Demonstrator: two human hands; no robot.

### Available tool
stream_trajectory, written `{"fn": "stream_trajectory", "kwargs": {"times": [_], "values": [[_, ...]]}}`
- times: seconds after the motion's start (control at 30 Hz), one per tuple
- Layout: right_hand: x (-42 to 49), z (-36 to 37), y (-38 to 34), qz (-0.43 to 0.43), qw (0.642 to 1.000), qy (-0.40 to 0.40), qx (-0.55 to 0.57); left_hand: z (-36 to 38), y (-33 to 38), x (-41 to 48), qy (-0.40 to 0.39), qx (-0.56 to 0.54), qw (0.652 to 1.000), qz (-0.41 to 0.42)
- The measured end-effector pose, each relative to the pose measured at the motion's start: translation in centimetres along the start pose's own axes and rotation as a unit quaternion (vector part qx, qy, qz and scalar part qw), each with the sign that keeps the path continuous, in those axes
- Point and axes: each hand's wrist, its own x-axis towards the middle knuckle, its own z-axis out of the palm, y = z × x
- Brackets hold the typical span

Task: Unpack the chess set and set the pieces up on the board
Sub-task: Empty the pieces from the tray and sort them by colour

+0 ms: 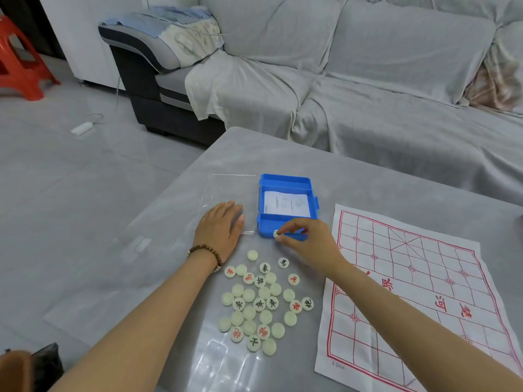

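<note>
A blue plastic box (pixel 285 182) lies open on the grey table, with a white paper slip (pixel 285 204) inside and its clear lid (pixel 226 190) folded out to the left. My left hand (pixel 219 226) rests flat on that lid, fingers apart. My right hand (pixel 305 236) pinches one cream round piece (pixel 275 234) at the box's near edge. Several cream discs (pixel 261 302) with red or black characters lie scattered on the table below the hands. The white paper board (pixel 410 301) with red grid lines is spread out to the right, with no pieces on it.
A grey covered sofa (pixel 368 80) stands just behind the table. The table's left edge (pixel 158 193) drops to a tiled floor, where a red stool (pixel 19 60) and a white adapter (pixel 82 128) sit. A dark object (pixel 46 363) lies at the bottom left.
</note>
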Motion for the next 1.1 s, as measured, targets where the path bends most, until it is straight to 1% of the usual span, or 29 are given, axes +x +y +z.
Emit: {"fn": "stream_trajectory", "kwargs": {"times": [0.13,0.27,0.3,0.33,0.37,0.4,0.43,0.47,0.5,0.53,0.57,0.6,0.63,0.67,0.9,1.1], "values": [[-1.8,0.6,-0.2,-0.037,0.993,0.011,-0.110,-0.3,0.1,-0.1,-0.007,-0.003,1.000,-0.006],[-1.7,1.0,-0.7,-0.044,0.971,-0.060,-0.227,-0.5,0.3,-0.2,-0.021,0.007,1.000,-0.006],[-1.4,0.9,-0.8,-0.045,0.972,-0.071,-0.218,-0.5,0.3,-0.1,-0.020,0.005,1.000,-0.006],[-1.1,0.5,-1.2,-0.031,0.984,-0.065,-0.164,-0.5,0.3,-0.1,-0.018,0.000,1.000,-0.008],[-0.5,-0.1,-1.8,-0.005,0.995,-0.047,-0.090,-0.5,0.2,-0.1,-0.017,-0.005,1.000,-0.009],[0.4,-0.7,-2.2,0.017,0.999,-0.011,-0.044,-0.4,0.2,0.0,-0.015,-0.007,1.000,-0.011],[1.6,-1.2,-2.4,0.025,0.998,0.025,-0.043,-0.4,0.2,0.0,-0.012,-0.007,1.000,-0.011],[2.9,-1.7,-2.4,0.026,0.994,0.043,-0.101,-0.3,0.2,0.0,-0.008,-0.005,1.000,-0.013],[4.1,-2.0,-2.2,0.030,0.984,0.036,-0.171,-0.3,0.2,0.0,-0.005,-0.002,1.000,-0.014],[5.3,-2.1,-2.0,0.034,0.970,0.002,-0.240,-0.2,0.2,0.0,-0.004,0.000,1.000,-0.015],[6.3,-2.0,-1.7,0.039,0.957,-0.037,-0.284,0.0,0.2,0.0,-0.004,0.002,1.000,-0.015],[7.2,-1.7,-1.4,0.044,0.949,-0.075,-0.304,0.1,0.2,-0.1,-0.004,0.004,1.000,-0.013],[8.1,-1.2,-0.9,0.044,0.943,-0.100,-0.313,0.2,0.1,-0.1,-0.002,0.005,1.000,-0.013],[8.7,-0.9,-0.6,0.040,0.940,-0.109,-0.320,0.3,0.1,0.0,0.001,0.003,1.000,-0.013],[10.7,0.4,0.0,0.037,0.948,-0.080,-0.307,0.5,0.0,0.0,0.014,0.009,1.000,-0.019],[10.8,0.5,-0.6,0.074,0.946,-0.077,-0.307,0.4,0.1,-0.1,0.010,0.006,1.000,-0.024]]}}
